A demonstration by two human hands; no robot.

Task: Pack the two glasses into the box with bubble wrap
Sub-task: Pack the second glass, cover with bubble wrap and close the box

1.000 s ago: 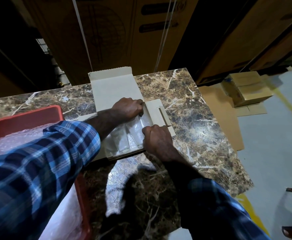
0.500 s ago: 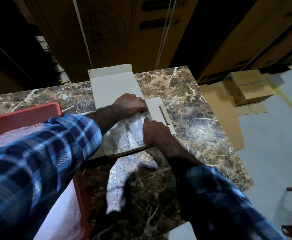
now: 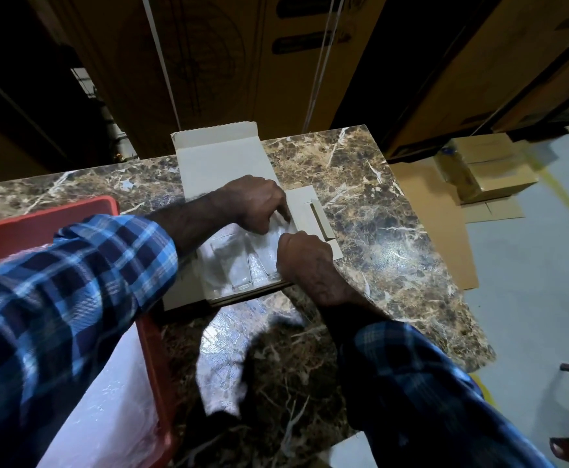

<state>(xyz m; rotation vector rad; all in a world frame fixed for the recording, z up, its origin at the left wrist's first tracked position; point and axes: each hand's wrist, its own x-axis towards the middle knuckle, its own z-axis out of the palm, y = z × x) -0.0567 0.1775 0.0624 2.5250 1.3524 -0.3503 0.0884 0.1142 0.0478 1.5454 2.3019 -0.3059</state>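
A flat beige cardboard box (image 3: 222, 163) lies open on the marble table, its lid folded back. Bubble wrap (image 3: 209, 265) lines its tray. Two clear glasses lie side by side on it: the left glass (image 3: 234, 268) and the right glass (image 3: 267, 261). My left hand (image 3: 256, 204) curls down over the far end of the right glass, index finger pointing into the box. My right hand (image 3: 305, 258) grips the near right side of the same glass at the box's right wall. How the fingertips sit is hidden.
A loose sheet of bubble wrap (image 3: 222, 359) lies on the table in front of the box. A red crate (image 3: 40, 217) with more bubble wrap (image 3: 107, 400) stands at the left. Cardboard boxes (image 3: 485, 170) sit on the floor to the right, past the table edge.
My left hand shifted slightly right along the far ends of the glasses. My right hand moved a little up and in against the right glass. The glasses now lie lower in the tray.
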